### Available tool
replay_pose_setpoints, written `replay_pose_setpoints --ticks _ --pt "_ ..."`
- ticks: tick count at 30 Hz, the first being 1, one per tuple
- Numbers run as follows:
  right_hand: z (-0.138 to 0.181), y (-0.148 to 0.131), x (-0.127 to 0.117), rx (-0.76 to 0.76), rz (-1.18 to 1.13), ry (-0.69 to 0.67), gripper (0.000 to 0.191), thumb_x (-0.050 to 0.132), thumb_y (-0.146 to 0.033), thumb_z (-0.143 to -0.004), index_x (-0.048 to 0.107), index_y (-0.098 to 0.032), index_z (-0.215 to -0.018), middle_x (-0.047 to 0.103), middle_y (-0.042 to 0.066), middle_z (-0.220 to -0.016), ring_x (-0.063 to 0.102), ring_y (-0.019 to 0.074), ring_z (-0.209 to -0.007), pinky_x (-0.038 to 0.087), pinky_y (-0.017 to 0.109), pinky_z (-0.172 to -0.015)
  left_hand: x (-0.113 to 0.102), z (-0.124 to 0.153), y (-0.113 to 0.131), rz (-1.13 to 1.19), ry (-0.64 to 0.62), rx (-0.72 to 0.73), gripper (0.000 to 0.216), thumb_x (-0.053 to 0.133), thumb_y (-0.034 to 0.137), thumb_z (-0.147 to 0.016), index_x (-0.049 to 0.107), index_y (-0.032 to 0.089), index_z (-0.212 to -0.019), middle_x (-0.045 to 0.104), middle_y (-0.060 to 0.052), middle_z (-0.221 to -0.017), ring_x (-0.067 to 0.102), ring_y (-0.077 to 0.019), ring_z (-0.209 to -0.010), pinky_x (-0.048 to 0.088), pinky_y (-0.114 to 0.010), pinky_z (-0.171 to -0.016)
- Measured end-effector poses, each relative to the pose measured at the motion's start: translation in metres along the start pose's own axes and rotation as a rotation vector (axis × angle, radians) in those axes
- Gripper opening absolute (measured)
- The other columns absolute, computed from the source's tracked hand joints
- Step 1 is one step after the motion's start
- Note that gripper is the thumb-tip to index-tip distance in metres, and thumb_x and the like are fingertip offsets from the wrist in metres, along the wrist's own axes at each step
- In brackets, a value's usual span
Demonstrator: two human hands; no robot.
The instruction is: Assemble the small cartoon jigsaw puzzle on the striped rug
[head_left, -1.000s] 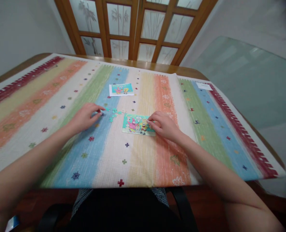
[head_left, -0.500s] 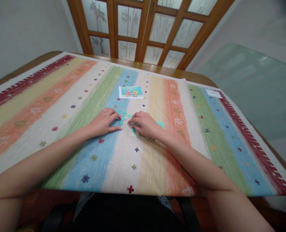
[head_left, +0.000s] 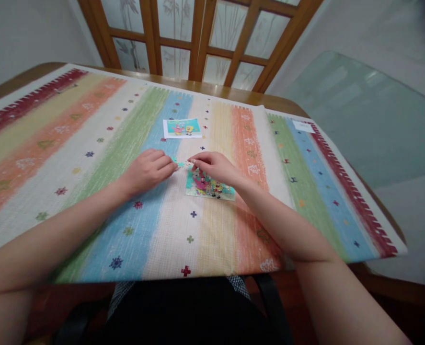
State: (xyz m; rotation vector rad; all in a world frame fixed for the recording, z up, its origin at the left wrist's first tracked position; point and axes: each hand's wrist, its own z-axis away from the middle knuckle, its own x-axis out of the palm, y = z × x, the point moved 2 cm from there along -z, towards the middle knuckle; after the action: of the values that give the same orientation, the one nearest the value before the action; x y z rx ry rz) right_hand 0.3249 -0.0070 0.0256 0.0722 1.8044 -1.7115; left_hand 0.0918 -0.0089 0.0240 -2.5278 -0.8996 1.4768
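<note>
My left hand (head_left: 151,168) rests on the cloth with its fingers curled together, the tips at a small group of loose teal jigsaw pieces (head_left: 180,164). Whatever those fingers hold is hidden. Just right of the pieces, my right hand (head_left: 215,165) pinches thumb and forefinger together on what looks like a small jigsaw piece, mostly covered by the fingertips. Below that hand lies a jigsaw puzzle (head_left: 212,188) with pink and yellow cartoon figures on teal. Its upper right part is hidden by my hand and wrist.
A picture card (head_left: 182,128) with similar cartoon figures lies beyond my hands. At the far right of the table is a white slip of paper (head_left: 303,126). A striped tablecloth (head_left: 169,230) covers the table; wooden glazed doors (head_left: 198,43) stand behind it.
My left hand's fingers have closed from a spread shape over the loose pieces. My right hand has shifted up off part of the puzzle, uncovering more of it. The camera view has tilted slightly.
</note>
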Motion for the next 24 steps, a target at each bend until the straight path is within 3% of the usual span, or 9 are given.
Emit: replay_pose_setpoints --ticks 3,5,10,13,18,24 --pt "0.015 -0.005 -0.009 0.185 -0.417 -0.165 0.024 0.060 -0.038 -0.098 0.071 -0.017 -0.095 0.071 0.005 -0.084 0.060 0.0114 -0.067 0.049 0.025 -0.065 -0.010 -0.035 0.016 0.021 0.166 0.106 0.015 0.053 0.023 -0.105 0.068 0.021 -0.107 0.072 -0.002 -0.090 0.059 -0.0167 -0.079 0.043 -0.032 -0.069" --pt "0.030 -0.005 -0.018 0.227 -0.600 -0.185 0.023 0.069 -0.039 -0.092 0.067 -0.016 -0.086 0.066 0.001 -0.075 0.057 0.0089 -0.063 0.047 0.021 -0.061 -0.011 -0.057 0.028 0.065 0.237 0.188 0.016 0.052 0.020 -0.105 0.065 0.022 -0.113 0.073 -0.002 -0.097 0.061 -0.0160 -0.084 0.045 -0.032 -0.071" --pt "0.067 0.012 -0.039 0.262 -0.718 -0.116 0.024 0.083 -0.033 -0.078 0.067 -0.016 -0.085 0.063 -0.002 -0.070 0.056 0.0074 -0.063 0.047 0.019 -0.061 0.002 -0.089 0.055 0.124 0.306 0.295 0.016 0.047 0.017 -0.107 0.063 0.019 -0.108 0.073 -0.002 -0.094 0.060 -0.0152 -0.081 0.046 -0.031 -0.073" --pt "0.079 0.030 -0.051 0.250 -0.644 -0.032 0.027 0.084 -0.033 -0.074 0.069 -0.016 -0.090 0.066 -0.001 -0.074 0.059 0.0089 -0.067 0.049 0.023 -0.065 0.015 -0.095 0.071 0.198 0.199 0.237 0.018 0.044 0.020 -0.109 0.062 0.019 -0.108 0.072 -0.003 -0.098 0.060 -0.0165 -0.086 0.047 -0.031 -0.076" --pt "0.082 0.066 -0.060 0.176 -0.323 0.178 0.038 0.089 -0.041 -0.067 0.068 -0.017 -0.087 0.067 0.000 -0.071 0.058 0.0116 -0.063 0.044 0.026 -0.059 0.040 -0.081 0.102 0.368 -0.109 -0.050 0.025 0.039 0.019 -0.107 0.063 0.014 -0.112 0.067 -0.011 -0.107 0.060 -0.0218 -0.098 0.050 -0.036 -0.087" --pt "0.078 0.085 -0.048 0.088 -0.026 0.190 0.040 0.081 -0.055 -0.076 0.072 -0.017 -0.082 0.067 0.002 -0.071 0.055 0.0125 -0.063 0.040 0.028 -0.058 0.050 -0.062 0.121 0.438 -0.236 -0.068 0.027 0.042 0.016 -0.105 0.065 0.015 -0.120 0.065 -0.013 -0.121 0.056 -0.0265 -0.113 0.049 -0.042 -0.095"
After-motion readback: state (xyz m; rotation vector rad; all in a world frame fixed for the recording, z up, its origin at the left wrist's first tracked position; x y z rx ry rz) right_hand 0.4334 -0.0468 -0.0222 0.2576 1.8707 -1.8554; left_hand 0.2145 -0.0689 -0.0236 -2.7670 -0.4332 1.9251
